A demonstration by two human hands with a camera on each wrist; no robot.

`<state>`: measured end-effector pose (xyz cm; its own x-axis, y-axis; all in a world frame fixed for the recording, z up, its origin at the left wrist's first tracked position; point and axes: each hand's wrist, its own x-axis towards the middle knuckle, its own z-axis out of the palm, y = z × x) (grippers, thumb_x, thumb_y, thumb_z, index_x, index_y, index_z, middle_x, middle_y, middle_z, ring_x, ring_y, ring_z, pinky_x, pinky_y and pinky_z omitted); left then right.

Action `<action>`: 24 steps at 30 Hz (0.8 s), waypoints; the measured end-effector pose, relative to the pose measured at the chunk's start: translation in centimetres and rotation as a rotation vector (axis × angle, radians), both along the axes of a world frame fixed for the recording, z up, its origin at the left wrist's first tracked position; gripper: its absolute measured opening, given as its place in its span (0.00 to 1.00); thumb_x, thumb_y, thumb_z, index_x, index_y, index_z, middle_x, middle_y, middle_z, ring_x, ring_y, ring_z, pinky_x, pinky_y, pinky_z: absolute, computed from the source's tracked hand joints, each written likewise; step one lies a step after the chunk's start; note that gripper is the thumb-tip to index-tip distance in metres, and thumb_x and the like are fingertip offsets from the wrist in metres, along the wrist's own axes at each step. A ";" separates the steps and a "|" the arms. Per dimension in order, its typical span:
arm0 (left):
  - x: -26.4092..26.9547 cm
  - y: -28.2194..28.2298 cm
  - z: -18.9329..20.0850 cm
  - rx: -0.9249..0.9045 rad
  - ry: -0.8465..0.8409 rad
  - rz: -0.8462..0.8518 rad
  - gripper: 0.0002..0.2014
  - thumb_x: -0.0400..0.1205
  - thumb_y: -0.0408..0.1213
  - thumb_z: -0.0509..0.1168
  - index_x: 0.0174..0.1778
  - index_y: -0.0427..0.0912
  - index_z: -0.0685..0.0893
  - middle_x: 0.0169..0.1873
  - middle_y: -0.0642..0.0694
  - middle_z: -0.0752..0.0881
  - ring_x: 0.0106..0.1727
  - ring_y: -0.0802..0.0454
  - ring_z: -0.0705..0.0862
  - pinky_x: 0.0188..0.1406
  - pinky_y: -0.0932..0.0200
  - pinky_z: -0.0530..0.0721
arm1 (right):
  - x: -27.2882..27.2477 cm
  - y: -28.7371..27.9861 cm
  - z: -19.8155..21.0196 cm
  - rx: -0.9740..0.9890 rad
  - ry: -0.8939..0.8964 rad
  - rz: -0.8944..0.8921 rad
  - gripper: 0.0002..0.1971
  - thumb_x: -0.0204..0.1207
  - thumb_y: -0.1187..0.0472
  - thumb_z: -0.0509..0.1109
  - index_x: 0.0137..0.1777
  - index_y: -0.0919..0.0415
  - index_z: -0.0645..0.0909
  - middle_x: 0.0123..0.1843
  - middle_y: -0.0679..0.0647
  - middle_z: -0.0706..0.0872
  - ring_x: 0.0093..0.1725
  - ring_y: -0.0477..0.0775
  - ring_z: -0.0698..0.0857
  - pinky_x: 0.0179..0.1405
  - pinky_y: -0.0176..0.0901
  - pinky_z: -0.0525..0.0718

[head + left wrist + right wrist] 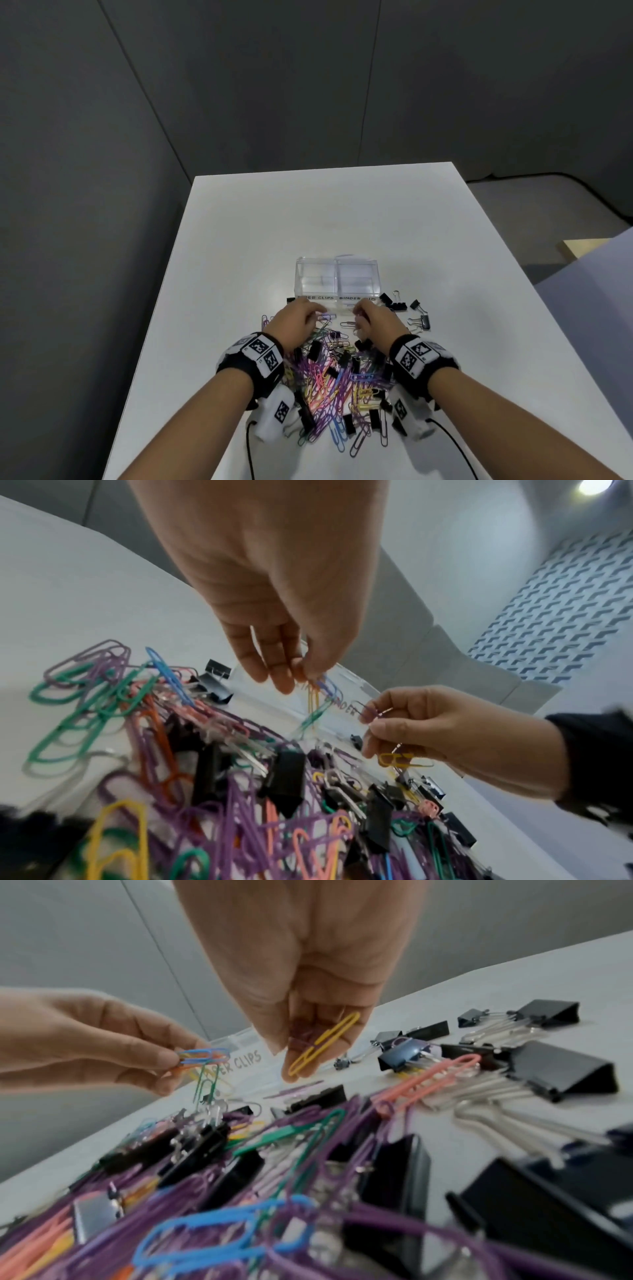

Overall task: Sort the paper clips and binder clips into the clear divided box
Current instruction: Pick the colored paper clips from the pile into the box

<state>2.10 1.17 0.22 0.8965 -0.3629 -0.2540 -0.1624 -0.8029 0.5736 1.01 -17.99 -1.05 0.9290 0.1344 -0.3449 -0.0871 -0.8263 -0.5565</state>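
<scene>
White tabletop (239, 240): mixed clip pile (335, 380) before the box (337, 279). Left grip (296, 320) pinches a clip bunch (202, 1057). Right grip (373, 320) pinches a yellow clip (323, 1043).

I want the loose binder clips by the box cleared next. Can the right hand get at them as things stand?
Probably yes: those binder clips lie in the open just right of the right hand, nothing between. But its fingers already pinch a yellow paper clip, which should be dropped first.

Mixed clips (337, 377) before empty box (337, 279)
</scene>
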 end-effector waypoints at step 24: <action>-1.8 2.3 -1.4 -0.034 0.068 0.116 0.18 0.89 0.43 0.50 0.37 0.42 0.76 0.32 0.45 0.80 0.33 0.51 0.76 0.36 0.58 0.75 | -0.2 1.0 0.3 0.365 0.158 -0.197 0.20 0.74 0.77 0.60 0.66 0.66 0.71 0.44 0.52 0.73 0.37 0.47 0.74 0.36 0.35 0.75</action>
<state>0.31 3.47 -1.22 0.9141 -0.2671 -0.3051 -0.0290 -0.7936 0.6077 0.84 -17.00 -0.73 0.8886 0.0994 -0.4478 -0.3311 -0.5369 -0.7760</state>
